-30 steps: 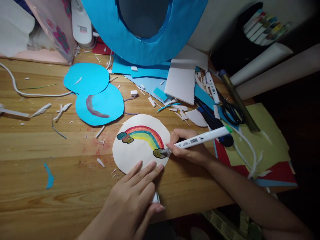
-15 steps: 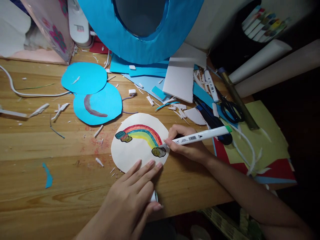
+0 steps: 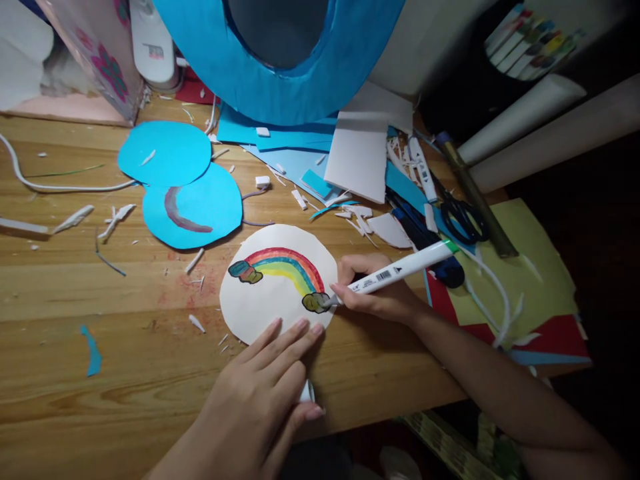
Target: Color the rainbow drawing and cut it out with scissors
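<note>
A white paper disc [image 3: 270, 310] with a drawn rainbow [image 3: 287, 257] and small clouds at its ends lies on the wooden table. My right hand [image 3: 377, 290] pinches a white marker [image 3: 410, 267] with a green end, its tip at the right-hand cloud [image 3: 316, 303]. Spread fingertips of my left hand [image 3: 270, 383] rest on the disc's lower edge. Under that palm, by the thumb, the end of a small white object [image 3: 307, 392] shows; most of it is hidden, and it appears held there.
Two blue paper discs [image 3: 165, 152] overlap at the left, one with a dark curved stroke. A large blue ring [image 3: 290, 97] stands behind. Scissors [image 3: 465, 220], a cutter [image 3: 420, 230], paper sheets [image 3: 530, 267] and white scraps lie at the right. Rolled paper [image 3: 525, 113] leans behind them.
The marker tip has shifted slightly right and down within the right-hand cloud, and the marker tilts more steeply. My left hand has stayed in place on the disc.
</note>
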`<state>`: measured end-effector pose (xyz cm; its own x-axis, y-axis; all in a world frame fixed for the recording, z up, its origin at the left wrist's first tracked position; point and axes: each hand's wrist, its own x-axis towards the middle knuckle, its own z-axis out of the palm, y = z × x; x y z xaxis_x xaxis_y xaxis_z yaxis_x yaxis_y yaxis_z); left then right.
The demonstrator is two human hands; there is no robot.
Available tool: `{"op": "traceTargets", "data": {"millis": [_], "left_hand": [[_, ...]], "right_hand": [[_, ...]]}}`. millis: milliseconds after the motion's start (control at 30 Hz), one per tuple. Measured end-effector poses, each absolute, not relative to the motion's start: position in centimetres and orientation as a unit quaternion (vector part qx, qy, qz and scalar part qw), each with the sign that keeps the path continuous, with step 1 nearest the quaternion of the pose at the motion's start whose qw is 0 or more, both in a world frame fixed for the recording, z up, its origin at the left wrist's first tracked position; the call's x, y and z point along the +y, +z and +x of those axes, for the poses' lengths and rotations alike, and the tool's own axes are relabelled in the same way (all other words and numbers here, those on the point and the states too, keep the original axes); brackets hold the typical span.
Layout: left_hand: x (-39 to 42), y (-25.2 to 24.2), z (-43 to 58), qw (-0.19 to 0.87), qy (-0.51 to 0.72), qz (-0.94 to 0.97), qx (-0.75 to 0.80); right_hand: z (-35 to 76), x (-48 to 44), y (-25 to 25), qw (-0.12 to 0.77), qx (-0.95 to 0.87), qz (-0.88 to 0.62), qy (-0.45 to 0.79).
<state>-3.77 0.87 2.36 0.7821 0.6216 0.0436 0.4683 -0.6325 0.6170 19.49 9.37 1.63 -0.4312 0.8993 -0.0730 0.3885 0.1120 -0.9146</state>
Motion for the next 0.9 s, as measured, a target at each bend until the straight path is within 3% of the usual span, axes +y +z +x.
{"op": "traceTargets", "data": {"millis": [900], "left_hand": [[0.84,2.31,-3.76,0.302,0.126,0.893,0.308]], "right_hand": [[19.69,9.46,1.64,0.274,-0.697,-0.467,0.471]]}}
